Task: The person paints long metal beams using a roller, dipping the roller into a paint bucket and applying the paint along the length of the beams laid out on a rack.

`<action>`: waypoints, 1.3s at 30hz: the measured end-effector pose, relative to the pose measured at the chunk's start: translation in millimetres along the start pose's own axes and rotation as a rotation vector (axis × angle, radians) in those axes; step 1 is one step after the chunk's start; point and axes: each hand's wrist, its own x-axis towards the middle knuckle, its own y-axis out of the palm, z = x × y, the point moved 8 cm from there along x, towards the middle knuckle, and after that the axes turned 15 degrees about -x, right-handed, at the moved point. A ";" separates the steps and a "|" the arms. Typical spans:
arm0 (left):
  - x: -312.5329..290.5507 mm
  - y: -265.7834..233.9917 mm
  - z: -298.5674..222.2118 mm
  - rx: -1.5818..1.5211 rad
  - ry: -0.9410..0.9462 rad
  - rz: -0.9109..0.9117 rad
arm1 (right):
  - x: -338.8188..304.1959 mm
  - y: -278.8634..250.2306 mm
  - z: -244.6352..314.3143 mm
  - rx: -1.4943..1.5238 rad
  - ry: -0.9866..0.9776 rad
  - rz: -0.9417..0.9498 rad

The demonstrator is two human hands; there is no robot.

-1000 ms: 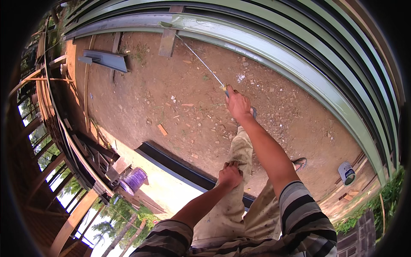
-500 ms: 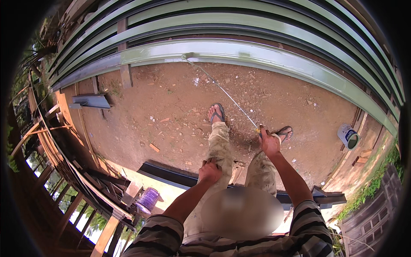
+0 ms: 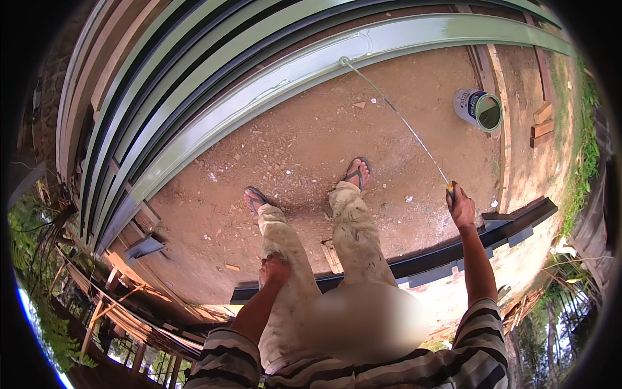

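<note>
My right hand (image 3: 460,206) is wrapped round the grip of a long-rod paint roller (image 3: 396,111). Its small head touches the nearest metal beam (image 3: 285,87), which carries glossy, wet-looking pale green paint. On the trouser leg (image 3: 280,241), near the knee, rests my left hand (image 3: 275,268). Its fingers are curled, and whatever is under them is hidden. An open paint can (image 3: 478,109) with green paint inside stands on the dirt to the right, beyond my right hand.
More green and dark beams (image 3: 155,110) lie in rows at the far left. A dark metal beam (image 3: 447,249) crosses the ground behind my feet. Wood blocks (image 3: 542,123) sit on the right; a short metal offcut (image 3: 144,248) lies at the left.
My view and body have shifted right along the beam, with the feet in new places. The roller head touches a spot farther right, nearer the paint can. My left hand stays on the leg.
</note>
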 end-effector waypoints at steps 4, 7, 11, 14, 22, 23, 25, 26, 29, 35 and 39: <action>-12.4 -12.4 -33.9 0.081 0.009 -0.001 | 3.6 -11.8 -115.8 0.005 0.224 -0.063; -18.2 -23.0 -51.3 0.075 0.009 -0.009 | 9.8 -22.0 -168.8 0.060 0.365 -0.142; -30.6 -37.8 -71.0 0.073 0.026 -0.047 | 2.9 -10.8 -139.8 0.191 0.401 -0.088; -36.5 -46.1 -85.5 0.027 0.080 -0.049 | -22.6 4.8 -61.0 0.216 0.355 -0.011; -52.9 -98.4 -128.8 -0.162 0.229 -0.033 | -69.3 -6.6 165.4 0.312 0.041 0.240; -52.7 -106.3 -127.3 -0.204 0.232 -0.024 | -67.8 -24.0 176.8 0.320 0.033 0.246; -46.4 -97.6 -118.7 -0.237 0.338 -0.014 | -67.0 -40.4 180.0 0.290 0.060 0.237; -40.6 -93.4 -117.7 -0.258 0.396 -0.005 | -63.5 -48.9 173.2 0.267 0.076 0.232; -27.9 -92.9 -120.7 -0.313 0.458 0.020 | -52.8 -90.0 135.5 0.170 0.060 0.251; 30.3 -161.6 -105.2 -0.546 0.326 0.127 | 13.1 -203.7 98.6 -0.112 0.053 0.179; 71.5 -178.9 -36.5 -0.914 0.206 0.052 | 60.9 -258.6 111.3 -0.251 0.032 0.238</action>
